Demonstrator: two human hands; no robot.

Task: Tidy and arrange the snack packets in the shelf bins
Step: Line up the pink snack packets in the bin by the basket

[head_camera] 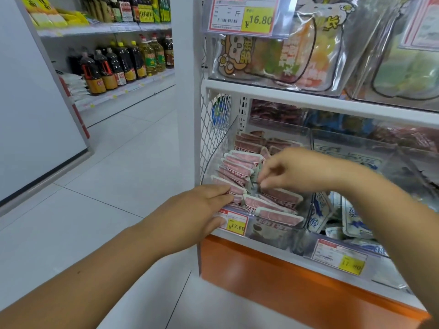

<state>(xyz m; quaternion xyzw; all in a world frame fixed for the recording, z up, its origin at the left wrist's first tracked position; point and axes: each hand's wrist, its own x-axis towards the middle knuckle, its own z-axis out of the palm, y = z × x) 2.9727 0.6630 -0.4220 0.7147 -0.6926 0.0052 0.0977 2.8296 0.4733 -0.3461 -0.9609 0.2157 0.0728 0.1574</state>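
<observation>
Hands (192, 210) (299, 172) on pink packets (240, 160) in bin (270, 233)

The view is showing 2 hands: 1 left hand (199, 210) and 1 right hand (301, 172). 3 yellow-panelled price labels are showing: the 16.80 tag (244, 14), the 17.60 tag (234, 223) and the 17.80 tag (339, 256). The pink packets (278, 216) are numbering more than 10 and the blue-and-white packets (356, 219) at least 3, with overlap preventing exact counts.

Pink-and-white snack packets (240, 167) stacked edge-up, leaning, in clear left shelf bin (273, 236); front ones jumbled.
</observation>
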